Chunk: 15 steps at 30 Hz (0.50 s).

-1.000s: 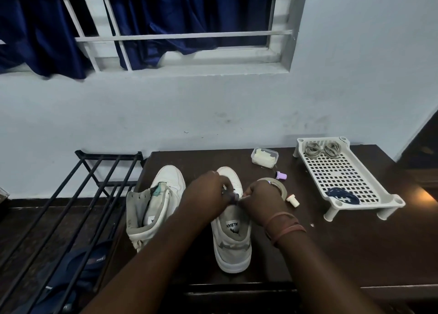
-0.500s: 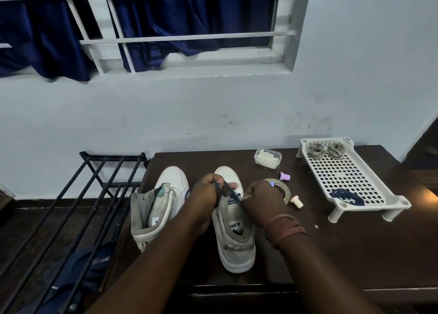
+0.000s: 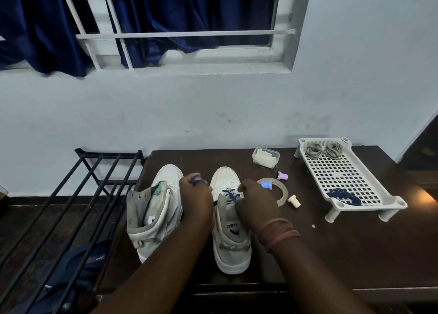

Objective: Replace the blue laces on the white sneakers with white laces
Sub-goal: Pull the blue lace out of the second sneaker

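Two white high-top sneakers stand side by side on the dark table [image 3: 331, 254], toes toward the wall. The left sneaker [image 3: 151, 218] has no lace in its eyelets. The right sneaker [image 3: 230, 237] still carries a blue lace [image 3: 230, 194] across its lower eyelets. My left hand [image 3: 195, 199] grips a bunch of that blue lace, lifted between the two shoes. My right hand [image 3: 257, 204] holds the right shoe's upper at the tongue, fingers curled by the lace. Two coiled pale laces [image 3: 323, 150] lie at the far end of a white perforated tray [image 3: 350, 171]; a dark blue lace [image 3: 343, 196] lies at its near end.
A tape ring [image 3: 282, 195], small blue [image 3: 266, 185], purple [image 3: 282, 176] and cream caps [image 3: 294, 201] and a lidded plastic box [image 3: 265, 158] sit right of the shoes. A black metal rack [image 3: 71, 195] stands left of the table, with a dark bag [image 3: 78, 271] under it.
My left hand has pulled the blue lace out to the left and upward, away from the right sneaker's eyelets. My right hand has stayed on that shoe's tongue.
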Each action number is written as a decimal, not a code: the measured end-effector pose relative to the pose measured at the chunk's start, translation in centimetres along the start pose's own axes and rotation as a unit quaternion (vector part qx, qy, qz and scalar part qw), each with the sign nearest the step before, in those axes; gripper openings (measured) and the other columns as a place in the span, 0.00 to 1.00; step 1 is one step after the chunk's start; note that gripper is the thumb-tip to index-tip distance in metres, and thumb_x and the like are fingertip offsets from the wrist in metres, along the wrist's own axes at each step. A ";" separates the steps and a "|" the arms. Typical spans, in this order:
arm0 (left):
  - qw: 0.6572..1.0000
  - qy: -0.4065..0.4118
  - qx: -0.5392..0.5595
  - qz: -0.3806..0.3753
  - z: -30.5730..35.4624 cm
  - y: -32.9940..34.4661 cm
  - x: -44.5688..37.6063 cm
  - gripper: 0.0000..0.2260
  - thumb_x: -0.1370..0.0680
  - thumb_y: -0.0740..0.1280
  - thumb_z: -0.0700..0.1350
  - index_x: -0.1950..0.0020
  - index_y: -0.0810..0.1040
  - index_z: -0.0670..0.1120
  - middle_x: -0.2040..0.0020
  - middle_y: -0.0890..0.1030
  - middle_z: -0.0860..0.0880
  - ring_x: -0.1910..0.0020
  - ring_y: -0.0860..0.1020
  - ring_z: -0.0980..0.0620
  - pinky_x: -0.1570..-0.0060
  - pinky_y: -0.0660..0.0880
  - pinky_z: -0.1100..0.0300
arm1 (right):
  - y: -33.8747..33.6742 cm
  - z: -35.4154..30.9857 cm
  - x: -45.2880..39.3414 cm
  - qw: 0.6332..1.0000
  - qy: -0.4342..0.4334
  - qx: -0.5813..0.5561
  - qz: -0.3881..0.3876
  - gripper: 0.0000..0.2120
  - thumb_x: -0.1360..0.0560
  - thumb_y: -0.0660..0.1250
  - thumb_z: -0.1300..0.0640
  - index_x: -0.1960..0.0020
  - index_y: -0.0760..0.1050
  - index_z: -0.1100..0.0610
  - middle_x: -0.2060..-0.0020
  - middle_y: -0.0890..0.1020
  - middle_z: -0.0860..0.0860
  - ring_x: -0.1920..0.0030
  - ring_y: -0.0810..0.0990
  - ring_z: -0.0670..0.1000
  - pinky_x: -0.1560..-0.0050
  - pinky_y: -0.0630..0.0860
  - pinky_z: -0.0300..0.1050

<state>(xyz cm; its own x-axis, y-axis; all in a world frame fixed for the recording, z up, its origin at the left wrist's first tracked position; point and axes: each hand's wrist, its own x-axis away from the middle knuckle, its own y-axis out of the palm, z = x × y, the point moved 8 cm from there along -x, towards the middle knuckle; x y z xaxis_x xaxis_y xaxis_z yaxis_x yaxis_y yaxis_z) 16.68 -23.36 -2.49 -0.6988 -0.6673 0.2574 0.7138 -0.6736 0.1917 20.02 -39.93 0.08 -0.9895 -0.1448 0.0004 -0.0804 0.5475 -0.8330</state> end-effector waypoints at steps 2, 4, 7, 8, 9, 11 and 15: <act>0.996 -0.090 -0.024 -0.008 -1.2 -0.5 -0.8 0.07 0.30 0.61 0.39 0.62 0.75 0.49 0.65 0.72 0.46 0.68 0.69 0.49 0.65 0.67 0.58 | 0.1 -1.3 0.5 0.998 -0.057 0.039 0.005 0.12 0.28 0.61 0.62 0.47 0.76 0.53 0.49 0.74 0.52 0.56 0.78 0.55 0.58 0.74 0.44; 0.980 -0.124 -0.148 -0.055 -1.6 -0.7 -0.6 0.09 0.23 0.61 0.35 0.59 0.77 0.44 0.63 0.74 0.40 0.67 0.70 0.48 0.63 0.69 0.57 | 0.4 -2.4 0.9 0.989 -0.104 0.102 0.008 0.09 0.27 0.61 0.58 0.50 0.78 0.53 0.49 0.72 0.53 0.57 0.77 0.54 0.59 0.72 0.43; 0.959 -0.132 -0.231 -0.093 -2.2 -0.8 0.0 0.07 0.26 0.63 0.32 0.52 0.79 0.35 0.61 0.78 0.36 0.68 0.72 0.47 0.68 0.67 0.61 | 0.7 -2.9 0.9 0.982 -0.135 0.127 0.019 0.09 0.25 0.60 0.56 0.53 0.79 0.53 0.50 0.74 0.54 0.55 0.77 0.55 0.57 0.72 0.44; 0.954 -0.116 -0.262 -0.089 -2.0 -1.0 -0.2 0.07 0.27 0.64 0.33 0.51 0.80 0.35 0.58 0.80 0.36 0.67 0.73 0.47 0.69 0.67 0.62 | 0.6 -2.7 0.8 0.984 -0.129 0.124 0.022 0.09 0.25 0.60 0.56 0.54 0.79 0.54 0.51 0.75 0.54 0.56 0.78 0.55 0.58 0.71 0.43; 0.945 -0.096 -0.301 -0.081 -1.4 -1.4 -0.4 0.08 0.29 0.66 0.35 0.51 0.81 0.37 0.55 0.81 0.37 0.65 0.76 0.46 0.69 0.67 0.62 | 0.5 -2.5 0.6 0.986 -0.116 0.114 0.028 0.09 0.25 0.60 0.57 0.55 0.79 0.54 0.52 0.75 0.54 0.57 0.78 0.55 0.60 0.69 0.43; 0.922 -0.050 -0.371 -0.098 -0.3 -1.3 -0.6 0.11 0.31 0.67 0.39 0.51 0.81 0.40 0.55 0.81 0.40 0.59 0.79 0.42 0.67 0.70 0.59 | 0.1 -2.1 0.3 0.992 -0.083 0.077 0.056 0.08 0.26 0.62 0.58 0.58 0.79 0.57 0.55 0.77 0.54 0.59 0.78 0.55 0.62 0.68 0.43; 0.900 0.021 -0.429 -0.072 2.4 -1.4 0.3 0.21 0.34 0.64 0.49 0.41 0.78 0.51 0.44 0.81 0.46 0.41 0.77 0.41 0.40 0.75 0.49 | -1.6 -0.1 0.0 0.989 0.046 -0.092 0.110 0.05 0.31 0.66 0.60 0.62 0.76 0.62 0.65 0.79 0.55 0.62 0.77 0.55 0.64 0.70 0.44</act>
<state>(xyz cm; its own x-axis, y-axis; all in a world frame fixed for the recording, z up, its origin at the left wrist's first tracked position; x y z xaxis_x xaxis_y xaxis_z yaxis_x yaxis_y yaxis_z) 15.59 -21.87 -0.41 -0.7959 -0.5521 0.2483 0.3303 -0.7398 -0.5862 20.15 -40.67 1.47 -0.9915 0.0648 -0.1126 0.1256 0.6989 -0.7042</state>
